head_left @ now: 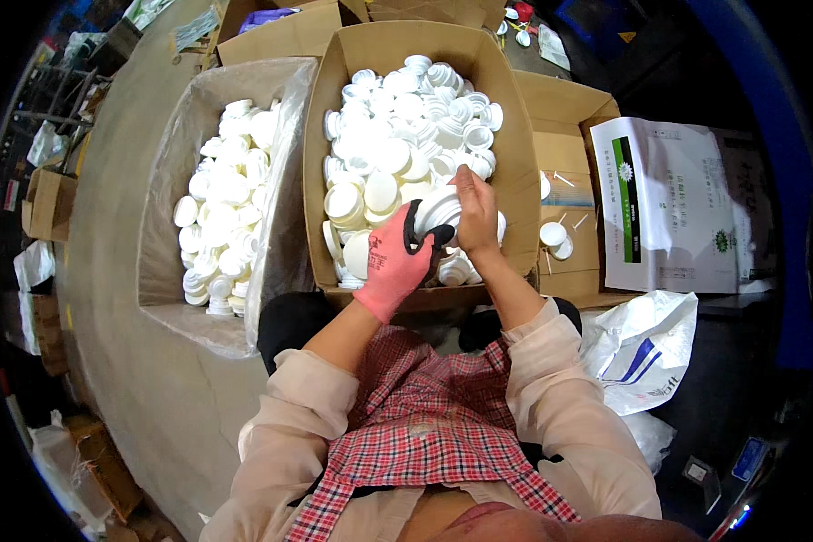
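Note:
A white ribbed plastic cap is held between my hands, over the near part of the large cardboard box. My left hand, in a pink glove with dark fingertips, grips the cap's left and lower side. My bare right hand closes round its right edge, thumb side up. Beneath and beyond them the box is heaped with white round caps, some smooth side up, others showing stepped rings. My hands hide a few of the nearest pieces.
To the left stands a second box lined with clear plastic, full of similar white pieces. At the right, an open carton holds a few white discs and thin sticks. Beside it lie printed cardboard and a white bag.

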Tool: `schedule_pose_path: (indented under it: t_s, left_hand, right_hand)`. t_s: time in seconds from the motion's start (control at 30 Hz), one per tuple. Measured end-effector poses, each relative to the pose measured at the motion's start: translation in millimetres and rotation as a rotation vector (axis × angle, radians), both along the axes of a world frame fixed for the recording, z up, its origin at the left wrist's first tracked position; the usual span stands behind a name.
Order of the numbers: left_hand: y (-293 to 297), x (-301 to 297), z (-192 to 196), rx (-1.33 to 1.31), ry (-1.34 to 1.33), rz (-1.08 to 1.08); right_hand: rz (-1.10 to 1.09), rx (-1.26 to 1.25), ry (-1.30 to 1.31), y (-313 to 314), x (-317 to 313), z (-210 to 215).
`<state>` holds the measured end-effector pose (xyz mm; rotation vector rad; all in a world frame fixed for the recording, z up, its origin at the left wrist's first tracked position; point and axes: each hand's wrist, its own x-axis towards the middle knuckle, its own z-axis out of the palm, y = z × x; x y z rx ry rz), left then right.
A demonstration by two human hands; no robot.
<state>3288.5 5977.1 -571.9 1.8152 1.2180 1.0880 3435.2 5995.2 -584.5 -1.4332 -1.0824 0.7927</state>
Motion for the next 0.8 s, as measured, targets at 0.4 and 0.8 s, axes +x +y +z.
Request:
schedule_pose_path:
  t_s: [0.4, 0.8]
  left_hand:
    - [38.4, -43.2, -6.7, -0.839, -0.992, -0.203]
    - [58.3, -67.5, -9.0, -0.861, -1.423, -0.298]
  right_hand:
    - [0.388, -0.190, 0.672, 9.1, 17.0, -21.7]
    - [0.647, -0.112, -0.649, -18.2, 9.5, -143.2]
